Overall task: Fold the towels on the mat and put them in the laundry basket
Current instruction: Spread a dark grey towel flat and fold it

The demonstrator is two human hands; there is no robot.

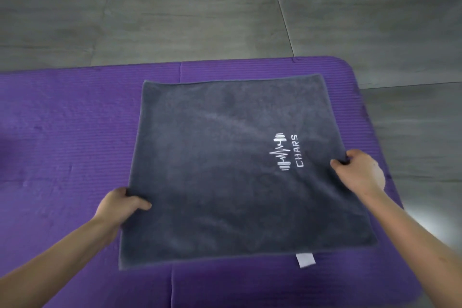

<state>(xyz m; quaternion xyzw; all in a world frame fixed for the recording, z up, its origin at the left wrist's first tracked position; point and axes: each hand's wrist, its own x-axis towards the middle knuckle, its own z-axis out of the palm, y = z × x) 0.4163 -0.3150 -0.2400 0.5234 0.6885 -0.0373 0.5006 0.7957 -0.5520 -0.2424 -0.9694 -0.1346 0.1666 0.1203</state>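
Purple mat (75,120) on tiled floor (175,7) | grey towel (212,170) laid flat on it | side edges gripped by left hand (120,207), right hand (357,172)

From my feed this reads as a workout space: a gym floor or an exercise corner. I cannot tell whether it belongs to a home or to a commercial place. Across the upper half of the frame I see a floor (200,7) of large grey stone-look tiles with thin joints, glossy enough to throw a bright glare at the right edge. Filling the lower half, a purple ribbed exercise mat (62,120) lies on it, with a rounded corner at the upper right. The grey towel (225,195) in the centre carries a white stitched logo (283,151): a barbell drawn with a pulse line, beside the word CHARS.
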